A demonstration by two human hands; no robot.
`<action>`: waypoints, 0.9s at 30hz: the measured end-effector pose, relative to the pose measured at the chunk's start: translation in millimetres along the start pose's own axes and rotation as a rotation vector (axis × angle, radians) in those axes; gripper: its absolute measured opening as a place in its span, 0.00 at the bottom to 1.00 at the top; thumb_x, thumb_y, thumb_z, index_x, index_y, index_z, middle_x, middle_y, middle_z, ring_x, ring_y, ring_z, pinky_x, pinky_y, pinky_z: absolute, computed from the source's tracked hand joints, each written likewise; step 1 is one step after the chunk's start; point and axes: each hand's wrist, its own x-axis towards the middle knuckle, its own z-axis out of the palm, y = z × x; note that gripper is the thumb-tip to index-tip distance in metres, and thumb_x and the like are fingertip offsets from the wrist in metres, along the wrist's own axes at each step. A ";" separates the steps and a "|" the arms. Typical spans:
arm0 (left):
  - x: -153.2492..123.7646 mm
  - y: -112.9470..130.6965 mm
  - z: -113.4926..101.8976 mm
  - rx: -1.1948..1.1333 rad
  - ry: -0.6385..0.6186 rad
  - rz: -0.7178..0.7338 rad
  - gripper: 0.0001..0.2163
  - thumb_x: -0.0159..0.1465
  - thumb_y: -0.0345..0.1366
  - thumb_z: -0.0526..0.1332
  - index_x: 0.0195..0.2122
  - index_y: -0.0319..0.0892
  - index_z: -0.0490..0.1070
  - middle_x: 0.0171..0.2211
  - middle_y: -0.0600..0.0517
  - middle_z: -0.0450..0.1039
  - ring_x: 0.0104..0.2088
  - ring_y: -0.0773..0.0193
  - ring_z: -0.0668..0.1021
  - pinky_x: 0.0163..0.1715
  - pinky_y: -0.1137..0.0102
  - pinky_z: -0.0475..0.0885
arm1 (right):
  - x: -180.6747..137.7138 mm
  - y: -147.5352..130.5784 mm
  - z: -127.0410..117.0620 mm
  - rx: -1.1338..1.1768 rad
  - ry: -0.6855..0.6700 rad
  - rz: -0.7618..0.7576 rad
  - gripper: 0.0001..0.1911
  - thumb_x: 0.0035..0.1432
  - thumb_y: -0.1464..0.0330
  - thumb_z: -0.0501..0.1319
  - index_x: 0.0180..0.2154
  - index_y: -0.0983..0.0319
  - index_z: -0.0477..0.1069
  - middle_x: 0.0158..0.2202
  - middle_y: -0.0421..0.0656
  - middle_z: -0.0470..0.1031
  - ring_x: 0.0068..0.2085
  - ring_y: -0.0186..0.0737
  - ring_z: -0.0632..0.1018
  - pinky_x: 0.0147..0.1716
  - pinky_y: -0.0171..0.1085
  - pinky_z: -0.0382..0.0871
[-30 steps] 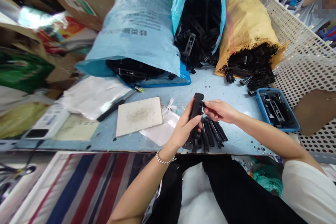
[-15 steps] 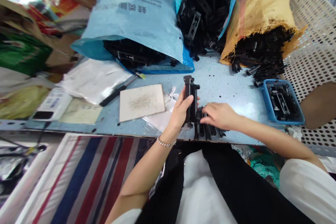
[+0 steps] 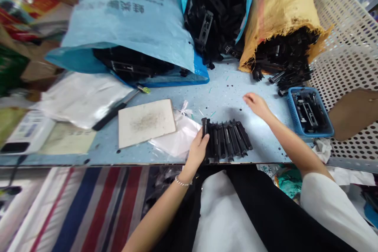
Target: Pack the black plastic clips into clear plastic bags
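My left hand [image 3: 198,146] is closed round a long black plastic part [image 3: 205,124] held on end at the left side of a row. Several similar slim black plastic parts [image 3: 228,141] lie side by side at the table's front edge, touching or nearly so. Further back and to the right, my right hand [image 3: 256,104] hovers over the blue tabletop [image 3: 224,102]. Its fingers are loosely bent and apart from the parts, and nothing shows in them.
Black parts spill from blue sacks [image 3: 141,19] and a yellow sack [image 3: 283,4] at the back. A blue basket [image 3: 320,130] of parts stands at right, beside a perforated white panel [image 3: 354,59]. A pale board [image 3: 146,122], screwdriver [image 3: 109,116] and plastic bags [image 3: 85,98] lie at left.
My right hand has left the row and moved up and right. My left hand has lowered the black part to the row's left end. The view has shifted slightly.
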 end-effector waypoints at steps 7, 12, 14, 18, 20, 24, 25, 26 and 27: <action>11.9 -16.3 44.9 0.243 0.014 0.160 0.24 0.68 0.40 0.53 0.64 0.41 0.64 0.65 0.40 0.63 0.67 0.49 0.64 0.68 0.48 0.53 | 98.5 55.1 -31.2 -0.454 0.288 0.371 0.28 0.66 0.65 0.57 0.64 0.66 0.57 0.63 0.62 0.61 0.60 0.59 0.66 0.54 0.49 0.61; 4.4 -20.0 33.4 0.311 0.034 0.255 0.22 0.68 0.39 0.54 0.62 0.45 0.65 0.64 0.41 0.63 0.66 0.49 0.64 0.67 0.47 0.56 | 102.3 58.8 -41.7 -0.464 0.185 0.416 0.22 0.69 0.62 0.53 0.59 0.67 0.61 0.51 0.60 0.75 0.51 0.54 0.75 0.47 0.44 0.65; 0.9 -14.6 24.7 0.259 0.047 0.258 0.21 0.68 0.40 0.55 0.62 0.47 0.66 0.62 0.42 0.64 0.64 0.50 0.66 0.66 0.48 0.59 | 85.1 57.8 -45.6 -0.457 0.216 0.413 0.22 0.70 0.60 0.51 0.57 0.67 0.63 0.48 0.59 0.77 0.48 0.54 0.77 0.45 0.44 0.66; 6.2 16.3 26.0 -0.001 -0.037 0.186 0.19 0.66 0.43 0.60 0.57 0.46 0.69 0.58 0.43 0.67 0.57 0.53 0.73 0.63 0.51 0.64 | 12.3 39.4 -35.5 -0.388 0.277 0.204 0.21 0.71 0.59 0.48 0.56 0.66 0.65 0.41 0.54 0.79 0.42 0.52 0.79 0.39 0.42 0.68; 15.5 40.1 39.2 -0.261 -0.153 0.052 0.22 0.63 0.46 0.63 0.58 0.46 0.66 0.56 0.44 0.69 0.55 0.56 0.75 0.60 0.53 0.67 | -32.7 16.8 -20.3 -0.383 0.294 -0.027 0.21 0.70 0.60 0.50 0.56 0.67 0.66 0.41 0.53 0.79 0.40 0.50 0.79 0.38 0.42 0.69; 32.3 83.9 63.8 -0.689 -0.228 -0.173 0.26 0.59 0.51 0.67 0.53 0.44 0.64 0.42 0.48 0.76 0.42 0.59 0.80 0.43 0.63 0.76 | -96.4 -38.5 0.5 -0.420 0.114 -0.636 0.18 0.69 0.66 0.52 0.57 0.65 0.67 0.38 0.50 0.78 0.39 0.47 0.77 0.40 0.43 0.70; 32.7 91.2 65.1 -0.701 -0.221 -0.188 0.24 0.58 0.51 0.68 0.49 0.42 0.66 0.37 0.50 0.76 0.37 0.61 0.80 0.38 0.65 0.76 | -102.2 -49.4 -0.1 -0.382 0.051 -0.737 0.18 0.69 0.65 0.53 0.57 0.63 0.67 0.38 0.49 0.78 0.39 0.46 0.77 0.40 0.42 0.70; 30.8 96.8 64.3 -0.680 -0.212 -0.186 0.23 0.57 0.50 0.69 0.46 0.41 0.67 0.32 0.52 0.75 0.32 0.62 0.79 0.34 0.67 0.75 | -103.7 -58.0 -2.9 -0.332 0.013 -0.784 0.17 0.70 0.64 0.53 0.57 0.62 0.67 0.38 0.48 0.77 0.39 0.44 0.76 0.40 0.41 0.71; 26.9 100.6 61.7 -0.638 -0.209 -0.171 0.22 0.57 0.49 0.69 0.43 0.41 0.67 0.28 0.53 0.74 0.29 0.63 0.78 0.31 0.69 0.74 | -101.4 -64.3 -7.2 -0.288 0.014 -0.778 0.17 0.70 0.62 0.52 0.56 0.61 0.66 0.38 0.47 0.76 0.39 0.43 0.76 0.39 0.40 0.71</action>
